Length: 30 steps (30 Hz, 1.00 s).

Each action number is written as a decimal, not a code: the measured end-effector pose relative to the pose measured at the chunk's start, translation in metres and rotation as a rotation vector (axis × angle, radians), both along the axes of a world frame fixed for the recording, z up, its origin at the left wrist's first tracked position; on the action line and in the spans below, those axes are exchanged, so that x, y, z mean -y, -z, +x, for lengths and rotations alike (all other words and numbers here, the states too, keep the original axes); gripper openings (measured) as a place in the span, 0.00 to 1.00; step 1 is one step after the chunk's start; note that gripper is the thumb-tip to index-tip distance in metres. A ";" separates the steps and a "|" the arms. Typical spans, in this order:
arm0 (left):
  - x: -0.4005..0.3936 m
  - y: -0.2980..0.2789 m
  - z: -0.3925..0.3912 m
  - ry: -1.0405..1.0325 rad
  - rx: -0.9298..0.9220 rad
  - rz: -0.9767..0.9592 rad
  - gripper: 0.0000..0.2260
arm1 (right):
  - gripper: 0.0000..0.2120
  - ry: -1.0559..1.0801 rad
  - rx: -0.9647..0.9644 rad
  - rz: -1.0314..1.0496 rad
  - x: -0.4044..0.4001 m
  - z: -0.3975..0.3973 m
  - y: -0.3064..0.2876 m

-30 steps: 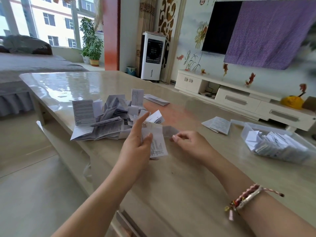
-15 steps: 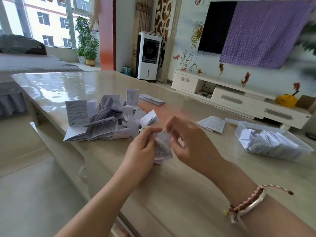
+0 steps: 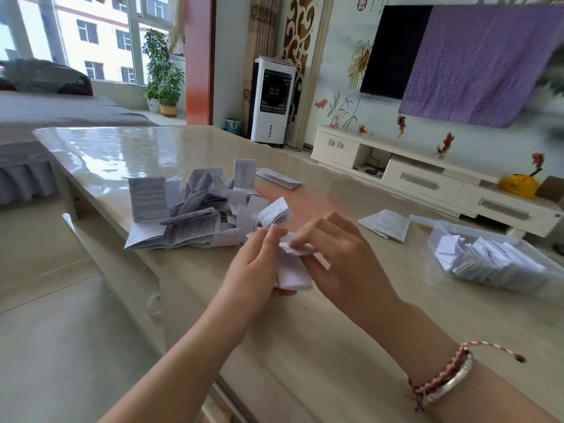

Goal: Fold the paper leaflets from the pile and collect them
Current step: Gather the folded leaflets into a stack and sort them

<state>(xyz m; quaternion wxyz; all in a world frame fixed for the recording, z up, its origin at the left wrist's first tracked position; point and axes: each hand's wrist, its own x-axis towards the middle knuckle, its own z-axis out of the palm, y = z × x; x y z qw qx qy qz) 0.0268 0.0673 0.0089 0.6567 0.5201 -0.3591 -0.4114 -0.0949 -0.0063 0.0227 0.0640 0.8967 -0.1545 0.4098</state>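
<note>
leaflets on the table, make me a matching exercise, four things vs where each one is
Things:
1. leaflet pile
2. leaflet being folded
3. clear container
4. loose flat leaflet

Places:
A. between the left hand and right hand
B. far right of the table, holding folded leaflets
C. left of the hands, on the table
D. on the table between the hands and the container

Pairs: 1-C, 2-A, 3-B, 4-D

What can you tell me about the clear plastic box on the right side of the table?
The clear rectangular plastic box is shallow, open-topped and see-through. It sits flat on the glossy beige table, to the person's right, crammed with small folded white paper leaflets lying mostly in rows. Neither hand touches it.
</note>
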 end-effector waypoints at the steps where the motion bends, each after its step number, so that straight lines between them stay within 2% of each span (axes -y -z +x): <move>1: 0.000 0.002 0.000 -0.015 0.013 -0.008 0.13 | 0.06 -0.021 0.003 0.042 0.001 -0.001 0.002; 5: -0.003 0.000 0.005 -0.039 -0.020 -0.025 0.09 | 0.08 -0.102 0.016 0.163 -0.001 -0.005 0.003; 10: -0.007 -0.002 0.016 -0.076 0.012 -0.069 0.13 | 0.17 -0.185 0.029 0.324 -0.010 -0.003 0.001; 12: -0.007 -0.002 0.019 -0.107 0.070 -0.091 0.14 | 0.18 -0.175 0.123 0.473 -0.011 0.002 0.000; 15: -0.007 -0.001 0.025 -0.163 0.166 -0.123 0.13 | 0.15 -0.034 0.334 0.720 0.001 0.013 -0.002; 17: -0.007 -0.003 0.029 -0.191 0.211 -0.141 0.14 | 0.13 0.078 0.275 0.885 0.017 0.023 -0.006; 20: -0.008 -0.006 0.037 -0.209 0.165 -0.156 0.14 | 0.12 0.136 0.099 1.223 0.035 0.044 -0.015; 23: -0.007 -0.005 0.043 -0.235 0.172 -0.159 0.13 | 0.15 0.186 0.094 1.419 0.041 0.063 -0.017; 25: -0.006 -0.003 0.045 -0.240 0.210 -0.161 0.12 | 0.13 0.223 0.219 1.361 0.045 0.068 -0.015; 28: -0.004 0.004 0.047 -0.283 0.327 -0.172 0.12 | 0.12 0.323 0.477 1.054 0.047 0.055 -0.015; 30: -0.002 0.006 0.044 -0.279 0.357 -0.182 0.12 | 0.11 0.245 0.713 1.082 0.039 0.039 -0.022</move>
